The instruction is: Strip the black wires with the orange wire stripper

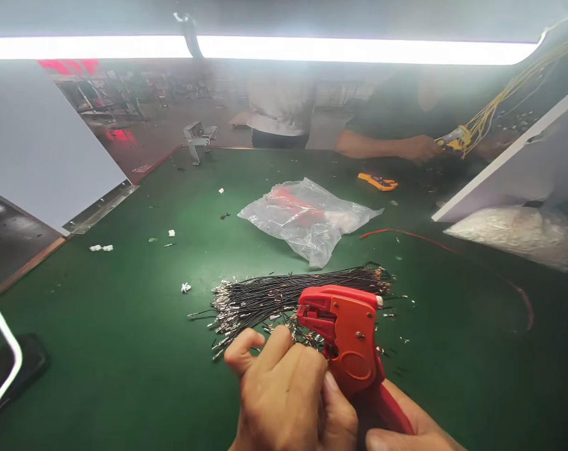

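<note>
A red wire stripper (354, 341) stands upright at the lower middle, its jaws pointing left. My right hand (409, 423) is wrapped round its handles at the bottom edge. Just left of the tool, my left hand (286, 391) has its fingers curled together near the stripper's body; what they hold, if anything, is hidden. Behind both hands lies a bundle of short black wires (284, 291) with metal terminals at the left ends and copper showing at the right. Loose cut pieces are scattered beneath the tool's jaws.
Beyond the wires, a clear plastic bag (307, 219) with red contents rests on the green table (124, 351). An orange tool (378, 182), a red wire (425, 237) and a white bag (519, 235) lie rightward. A person's hand (418, 149) holds pliers across the table. A dark phone-like object (27, 363) is left.
</note>
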The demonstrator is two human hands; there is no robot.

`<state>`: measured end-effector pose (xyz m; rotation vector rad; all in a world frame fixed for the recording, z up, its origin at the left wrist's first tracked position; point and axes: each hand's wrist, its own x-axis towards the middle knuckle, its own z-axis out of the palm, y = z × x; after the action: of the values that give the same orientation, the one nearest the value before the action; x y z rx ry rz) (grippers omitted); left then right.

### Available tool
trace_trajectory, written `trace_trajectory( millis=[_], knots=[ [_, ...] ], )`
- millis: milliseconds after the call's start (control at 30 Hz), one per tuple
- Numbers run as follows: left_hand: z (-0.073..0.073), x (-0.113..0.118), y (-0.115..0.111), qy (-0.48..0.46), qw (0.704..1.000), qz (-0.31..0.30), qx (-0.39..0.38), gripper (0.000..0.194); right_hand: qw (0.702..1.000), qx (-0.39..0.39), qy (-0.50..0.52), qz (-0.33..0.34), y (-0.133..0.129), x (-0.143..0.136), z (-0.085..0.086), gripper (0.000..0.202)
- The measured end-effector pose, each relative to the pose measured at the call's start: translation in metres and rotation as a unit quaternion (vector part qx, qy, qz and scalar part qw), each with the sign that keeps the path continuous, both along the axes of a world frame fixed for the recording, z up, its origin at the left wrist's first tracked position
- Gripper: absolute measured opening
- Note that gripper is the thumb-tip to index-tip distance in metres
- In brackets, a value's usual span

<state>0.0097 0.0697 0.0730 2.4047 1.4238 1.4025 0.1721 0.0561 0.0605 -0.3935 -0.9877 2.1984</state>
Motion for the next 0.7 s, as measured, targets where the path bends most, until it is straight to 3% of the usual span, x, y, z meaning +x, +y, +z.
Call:
trace_trajectory(
  millis=[167,333,467,700],
  knots=[
    [-0.002,0.002,0.001,-0.021,1.0,0.013,0.008,0.023,0.997,0.022,-0.064,-0.024,0.0,0.003,-0.01,0.045],
    [-0.002,0.002,0.001,-0.025,1.0,0.006,0.017,0.023,0.993,-0.039,-0.11,0.006,-0.007,0.008,-0.013,0.058],
    [-0.003,-0.001,0.0,-0.009,1.0,0.008,0.022,0.022,0.982,-0.071,-0.173,-0.016,-0.011,0.012,-0.009,0.047],
    [-0.005,-0.001,-0.001,-0.001,1.0,0.014,0.018,0.022,0.987,-0.073,-0.14,-0.032,-0.011,0.009,-0.013,0.044]
  ],
)
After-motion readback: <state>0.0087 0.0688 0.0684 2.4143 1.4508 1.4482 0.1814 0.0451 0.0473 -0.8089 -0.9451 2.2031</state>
